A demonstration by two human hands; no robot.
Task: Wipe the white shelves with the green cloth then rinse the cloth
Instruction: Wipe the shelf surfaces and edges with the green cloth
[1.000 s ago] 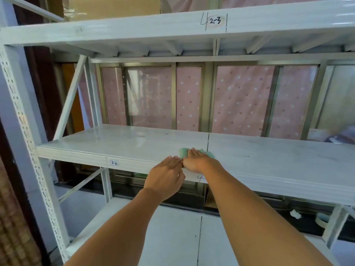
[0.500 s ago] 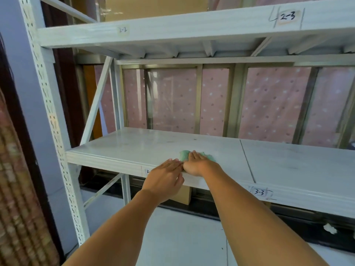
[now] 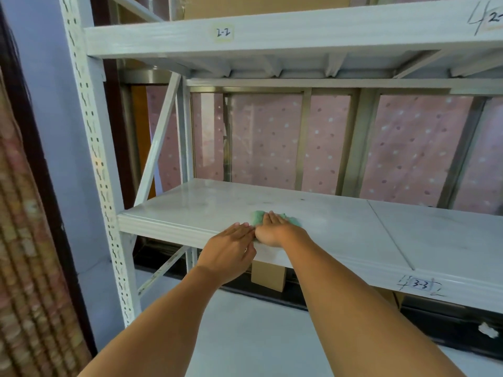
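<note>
The green cloth (image 3: 258,217) lies flat on the middle white shelf (image 3: 340,224), near its front edge. My right hand (image 3: 273,229) presses on the cloth with straight fingers and covers most of it. My left hand (image 3: 231,251) lies flat at the shelf's front edge just left of the right hand, fingers straight and touching the shelf beside the cloth. A higher white shelf (image 3: 272,36) labelled 2-2 runs above.
A perforated white upright post (image 3: 92,159) stands at the left end of the rack, with a diagonal brace (image 3: 158,140) behind it. A cardboard box (image 3: 268,276) sits under the middle shelf. A lower white shelf (image 3: 258,336) lies below my arms. A woven curtain (image 3: 24,268) hangs far left.
Both hands slid the cloth leftwards along the middle shelf, away from the seam between the panels and nearer the left post. The view has turned left with them.
</note>
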